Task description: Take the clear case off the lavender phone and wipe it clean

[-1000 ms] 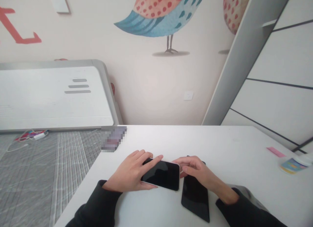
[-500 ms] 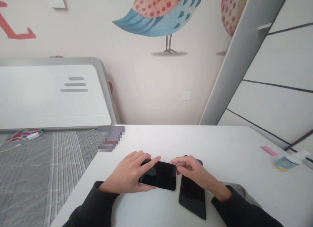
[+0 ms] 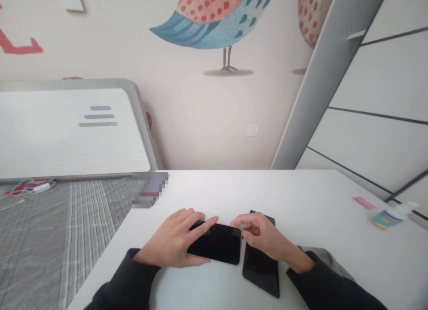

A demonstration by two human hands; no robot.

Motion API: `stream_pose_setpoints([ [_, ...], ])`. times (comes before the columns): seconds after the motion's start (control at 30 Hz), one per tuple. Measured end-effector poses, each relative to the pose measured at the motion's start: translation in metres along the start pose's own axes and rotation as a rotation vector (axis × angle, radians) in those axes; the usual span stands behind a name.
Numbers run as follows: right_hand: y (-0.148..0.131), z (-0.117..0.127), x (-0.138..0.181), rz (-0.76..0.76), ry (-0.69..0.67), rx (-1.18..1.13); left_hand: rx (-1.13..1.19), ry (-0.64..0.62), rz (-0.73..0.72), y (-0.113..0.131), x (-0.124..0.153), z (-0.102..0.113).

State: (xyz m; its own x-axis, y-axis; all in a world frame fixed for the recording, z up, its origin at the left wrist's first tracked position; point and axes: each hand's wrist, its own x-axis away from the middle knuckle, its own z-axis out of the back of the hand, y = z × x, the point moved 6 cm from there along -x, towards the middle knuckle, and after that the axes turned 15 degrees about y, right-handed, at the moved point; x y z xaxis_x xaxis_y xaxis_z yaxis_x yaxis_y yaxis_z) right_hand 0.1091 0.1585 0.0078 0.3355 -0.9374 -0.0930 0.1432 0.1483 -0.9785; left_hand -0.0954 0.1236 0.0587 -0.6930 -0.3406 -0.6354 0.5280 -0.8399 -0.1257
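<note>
Currently the left hand (image 3: pixel 174 243) grips the smartphone (image 3: pixel 216 244) just above the surface (image 3: pixel 317 212), long axis left-right. The right hand (image 3: pixel 259 234), fingers curled, pinches its right end, over the black panel (image 3: pixel 261 267).

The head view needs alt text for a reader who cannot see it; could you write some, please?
A person's left hand grips a dark-screened phone on a white table, while the right hand pinches its right edge above a flat black sheet.

White table (image 3: pixel 301 198), black phone (image 3: pixel 219 244) w/ dark flat sheet (image 3: pixel 261 267) beside it, small bottle (image 3: pixel 388 217) & pink slip (image 3: pixel 364 202) at right edge, blurred item (image 3: pixel 149 189) at left edge
</note>
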Motion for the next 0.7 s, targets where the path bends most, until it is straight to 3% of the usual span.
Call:
stream_pose_setpoints([
  [0.5,-0.009,-0.006,0.002,-0.016,0.045,-0.172,0.038,0.082,-0.001,-0.001,-0.002,0.005],
  [0.7,-0.001,-0.014,-0.001,-0.068,0.047,-0.359,0.09,0.109,0.13,-0.011,0.001,0.003],
])
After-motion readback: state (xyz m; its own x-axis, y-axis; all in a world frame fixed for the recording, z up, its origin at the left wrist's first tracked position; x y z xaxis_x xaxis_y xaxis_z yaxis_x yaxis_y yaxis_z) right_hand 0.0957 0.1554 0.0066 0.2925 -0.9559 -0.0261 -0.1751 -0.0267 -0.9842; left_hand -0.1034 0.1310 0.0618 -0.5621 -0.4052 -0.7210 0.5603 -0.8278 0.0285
